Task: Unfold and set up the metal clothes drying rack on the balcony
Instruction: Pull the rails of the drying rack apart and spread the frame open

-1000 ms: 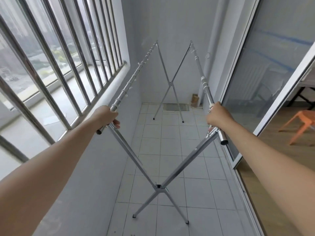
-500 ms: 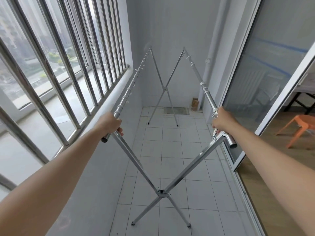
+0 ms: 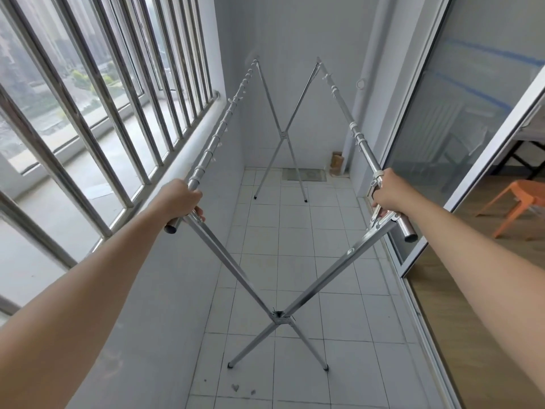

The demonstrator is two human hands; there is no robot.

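The metal drying rack (image 3: 278,315) stands on the tiled balcony floor on two X-shaped leg frames, one near me and one at the far wall (image 3: 282,135). Two long top rails run between them. My left hand (image 3: 181,200) is closed around the near end of the left rail (image 3: 216,135), close to the window sill. My right hand (image 3: 389,193) grips the near end of the right rail (image 3: 358,138), beside the sliding door. The near legs are spread wide, with all feet on the tiles.
Steel window bars (image 3: 97,93) line the left wall. A glass sliding door (image 3: 460,113) runs along the right, open at its near end onto a wooden floor with an orange stool (image 3: 519,202). A small brown object (image 3: 337,162) and a floor drain (image 3: 303,174) sit by the far wall.
Both hands have moved apart with the rails, spreading the near X-legs wider. The left rail is now closer to the window sill and the right rail closer to the door.
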